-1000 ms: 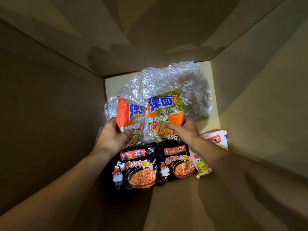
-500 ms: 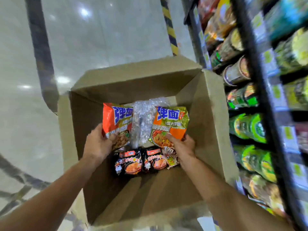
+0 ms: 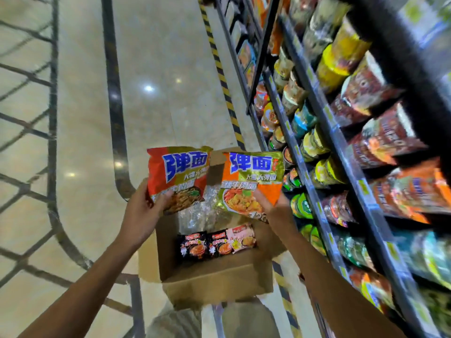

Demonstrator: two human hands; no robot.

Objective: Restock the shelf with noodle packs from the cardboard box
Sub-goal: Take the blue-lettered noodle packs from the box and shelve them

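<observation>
Head view: left hand [image 3: 140, 213] fingers clamped on red noodle pack [image 3: 177, 178], right hand [image 3: 277, 211] fingers on orange noodle pack [image 3: 251, 182], above cardboard box [image 3: 217, 276], beside shelf [image 3: 341, 147].

Two orange-and-green noodle packs [image 3: 178, 178] [image 3: 251, 182] held upright above the open cardboard box [image 3: 219, 276], shelf [image 3: 341, 152] beside, blurred.

Both bare forearms reach forward and up from the lower corners; the left hand [image 3: 140, 212] curls its grip round something, thumb on the front; the right hand [image 3: 274, 208] pinches likewise, thumb forward; the wrists stand apart, level.
</observation>
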